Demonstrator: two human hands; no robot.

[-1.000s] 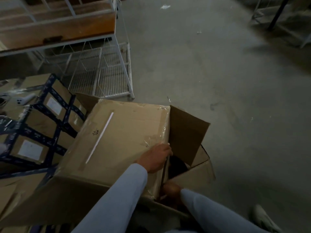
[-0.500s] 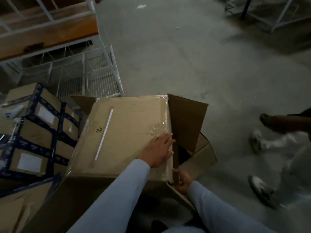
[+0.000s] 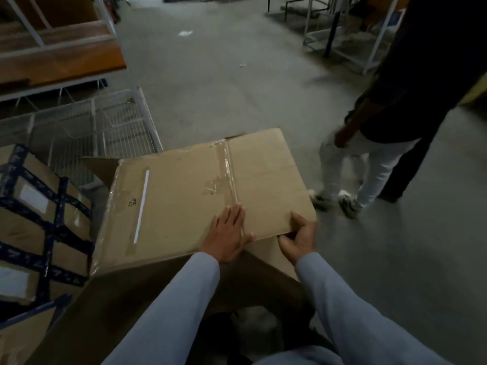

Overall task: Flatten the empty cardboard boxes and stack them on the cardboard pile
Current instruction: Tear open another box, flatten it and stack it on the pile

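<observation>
A large brown cardboard box lies in front of me on the floor, its top face with a white strip and clear tape along the seam. The right flap now lies level with the top. My left hand presses flat on the box beside the taped seam, fingers spread. My right hand grips the near right corner of that flap, fingers under its edge and thumb on top. A darker cardboard panel slopes toward me below the box.
Sealed boxes with blue tape stand stacked at the left. A white wire rack with wooden shelves stands behind them. Another person in white trousers walks on the concrete floor close on the right. Metal frames stand far right.
The right flap, upright before, has been folded down level with the box top. My right hand came out from inside the box to the flap's corner. A person walked in from the right.
</observation>
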